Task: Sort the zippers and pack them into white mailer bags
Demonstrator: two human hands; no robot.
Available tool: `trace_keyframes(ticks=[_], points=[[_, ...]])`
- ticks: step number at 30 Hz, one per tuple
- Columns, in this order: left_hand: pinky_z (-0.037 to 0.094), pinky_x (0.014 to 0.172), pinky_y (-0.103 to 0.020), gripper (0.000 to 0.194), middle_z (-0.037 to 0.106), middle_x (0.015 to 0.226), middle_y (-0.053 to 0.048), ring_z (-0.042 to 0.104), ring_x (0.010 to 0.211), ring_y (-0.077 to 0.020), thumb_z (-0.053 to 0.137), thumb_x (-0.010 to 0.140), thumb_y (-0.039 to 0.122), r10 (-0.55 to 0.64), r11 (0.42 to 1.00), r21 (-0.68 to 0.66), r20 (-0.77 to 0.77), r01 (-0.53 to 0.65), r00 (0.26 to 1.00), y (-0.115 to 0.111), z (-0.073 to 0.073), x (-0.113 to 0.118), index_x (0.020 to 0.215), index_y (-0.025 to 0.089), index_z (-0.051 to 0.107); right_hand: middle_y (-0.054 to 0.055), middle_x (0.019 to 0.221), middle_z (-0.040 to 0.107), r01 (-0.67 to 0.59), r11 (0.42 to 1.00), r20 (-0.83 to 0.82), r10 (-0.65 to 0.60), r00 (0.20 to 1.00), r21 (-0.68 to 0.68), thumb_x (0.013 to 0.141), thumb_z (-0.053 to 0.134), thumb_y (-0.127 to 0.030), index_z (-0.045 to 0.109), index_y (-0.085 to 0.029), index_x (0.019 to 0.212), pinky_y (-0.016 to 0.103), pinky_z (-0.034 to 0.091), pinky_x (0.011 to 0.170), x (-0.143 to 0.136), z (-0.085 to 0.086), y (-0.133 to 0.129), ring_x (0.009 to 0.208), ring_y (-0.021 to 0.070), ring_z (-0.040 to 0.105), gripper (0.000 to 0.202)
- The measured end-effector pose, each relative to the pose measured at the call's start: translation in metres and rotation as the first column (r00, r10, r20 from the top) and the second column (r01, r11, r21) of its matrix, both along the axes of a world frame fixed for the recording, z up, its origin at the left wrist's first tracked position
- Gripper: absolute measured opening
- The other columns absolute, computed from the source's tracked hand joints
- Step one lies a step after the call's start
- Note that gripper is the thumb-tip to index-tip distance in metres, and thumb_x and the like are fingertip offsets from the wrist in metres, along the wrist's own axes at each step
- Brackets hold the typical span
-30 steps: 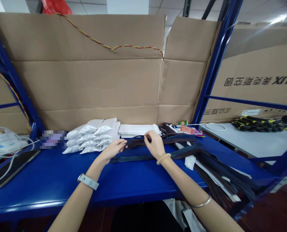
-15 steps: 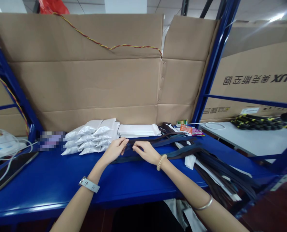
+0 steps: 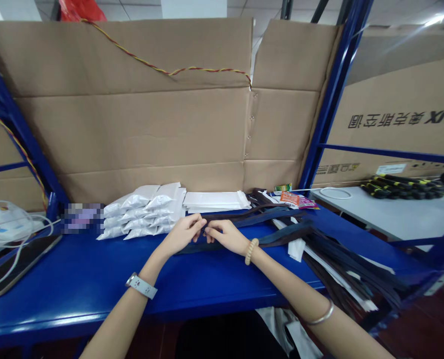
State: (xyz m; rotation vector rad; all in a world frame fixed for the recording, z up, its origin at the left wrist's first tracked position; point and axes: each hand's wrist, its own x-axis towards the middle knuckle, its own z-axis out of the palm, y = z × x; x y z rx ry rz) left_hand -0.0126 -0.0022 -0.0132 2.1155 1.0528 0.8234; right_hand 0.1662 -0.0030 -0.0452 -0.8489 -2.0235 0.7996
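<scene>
Both of my hands are close together over the blue tabletop, fingertips nearly touching. My left hand (image 3: 186,232) is closed in a pinch on the end of a long dark strip, which looks like zipper tape. My right hand (image 3: 227,236) pinches at the same spot; the small part between the fingers is hidden. Dark blue and brown strips (image 3: 278,214) run rightward from behind my hands. They join a loose bundle of strips (image 3: 349,264) that hangs over the table's right front edge, with white paper bands among them.
Silvery-white filled pouches (image 3: 143,212) are stacked left of my hands, beside flat white packets (image 3: 217,200). Small coloured snack wrappers (image 3: 299,200) lie at the back right. White cables (image 3: 16,224) and a dark flat device (image 3: 20,269) are far left. A cardboard wall (image 3: 150,129) closes the back.
My left hand has moved slightly right, bringing its fingertips closer to my right hand's. The right hand stays nearly in place, and the view has shifted a little.
</scene>
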Motion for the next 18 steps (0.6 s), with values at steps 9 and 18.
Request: trace_keyframes(ticks=[9, 18], points=[[0.035, 0.051, -0.022, 0.036, 0.051, 0.053, 0.003, 0.047, 0.05, -0.0101, 0.037, 0.088, 0.05, -0.002, 1.0, -0.003, 0.006, 0.002, 1.0, -0.0005, 0.0004, -0.0003, 0.072, 0.019, 0.045, 0.003, 0.071, 0.065, -0.102, 0.987, -0.101, 0.09, 0.991, -0.121, 0.08, 0.055, -0.028, 0.061, -0.015, 0.075, 0.027, 0.048, 0.066, 0.0002, -0.0002, 0.0003, 0.065, 0.0134, 0.059, 0.015], [0.035, 0.054, -0.023, 0.037, 0.052, 0.056, 0.003, 0.048, 0.052, -0.0108, 0.04, 0.086, 0.052, 0.013, 0.996, 0.083, -0.058, -0.008, 0.998, -0.0036, -0.0004, 0.0015, 0.073, 0.018, 0.048, 0.002, 0.07, 0.064, -0.058, 0.998, -0.055, 0.057, 0.997, -0.034, 0.08, 0.051, -0.021, 0.057, -0.016, 0.072, 0.026, 0.046, 0.066, 0.0018, -0.0004, 0.001, 0.065, 0.0128, 0.059, 0.011]])
